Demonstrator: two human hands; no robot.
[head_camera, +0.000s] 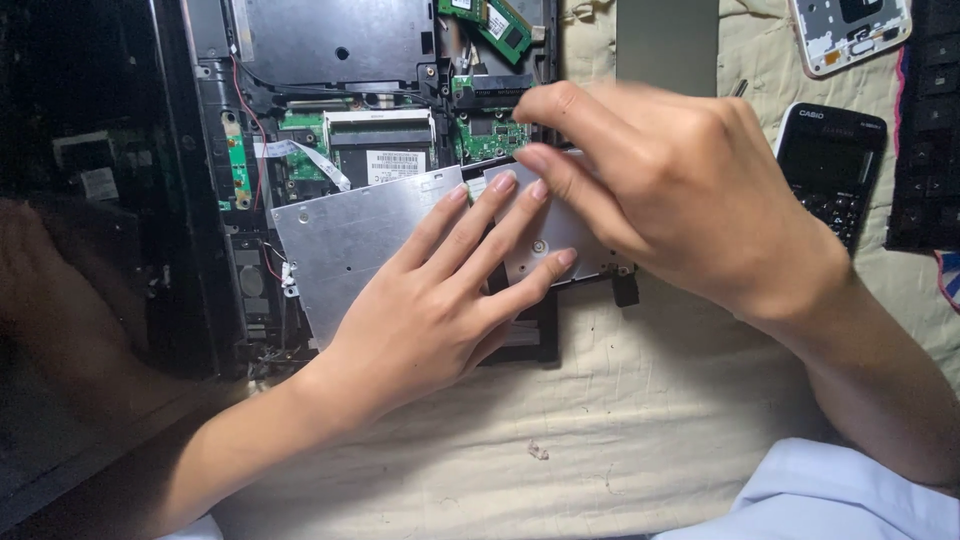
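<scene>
An opened laptop base (300, 60) lies on a cream cloth, its green circuit boards (490, 135) and red wires exposed. A flat silver metal drive (345, 240) rests tilted across its lower part. My left hand (450, 290) lies flat on that drive, fingers spread and pressing down. My right hand (660, 180) comes in from the right, fingertips pinching the drive's upper right edge near the green board. The drive's right portion is hidden under both hands.
A black calculator (830, 165) lies to the right, next to a black keyboard (925, 130) at the frame edge. A white phone frame (850, 35) sits at top right, a grey flat panel (665, 40) at top centre. The laptop's dark screen (80, 250) fills the left.
</scene>
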